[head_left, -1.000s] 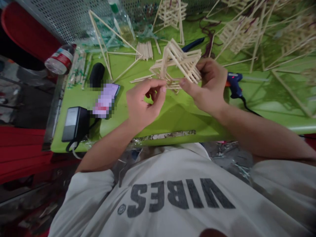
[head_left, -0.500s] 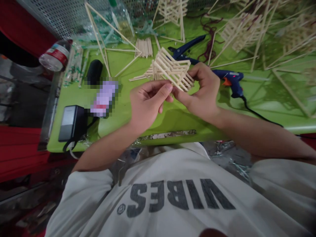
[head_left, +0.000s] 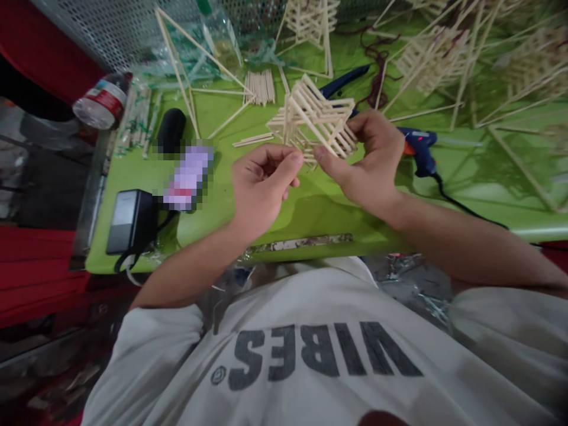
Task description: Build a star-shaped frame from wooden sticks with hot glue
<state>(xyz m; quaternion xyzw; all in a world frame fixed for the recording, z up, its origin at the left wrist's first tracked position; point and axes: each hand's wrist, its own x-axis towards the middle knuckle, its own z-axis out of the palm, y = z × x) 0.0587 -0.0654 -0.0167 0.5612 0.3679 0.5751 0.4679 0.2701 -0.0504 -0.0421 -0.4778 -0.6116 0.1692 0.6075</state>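
A star-shaped frame of stacked wooden sticks (head_left: 319, 121) is held above the table. My right hand (head_left: 377, 163) grips its right side, with the thumb in front and fingers behind. Close by at the lower left, my left hand (head_left: 264, 186) is closed in a pinch, thumb against forefinger. Whether anything sits between those fingertips is too small to make out, and I cannot tell if they touch the frame. Behind the frame lies a dark blue cutter (head_left: 350, 78), partly hidden. The blue glue gun (head_left: 421, 152) rests just right of my right hand.
On the green table (head_left: 222, 195) are a row of sticks (head_left: 260, 87), a triangular stick frame (head_left: 217, 90), a phone (head_left: 189, 174), a black cylinder (head_left: 171, 131) and a black box (head_left: 128, 222). Several stick structures (head_left: 435, 59) and dark red yarn (head_left: 377, 59) fill the back right.
The star frame has shifted slightly right and up with my right hand, tilting to show more of its opening. My left fingertips have separated from my right thumb.
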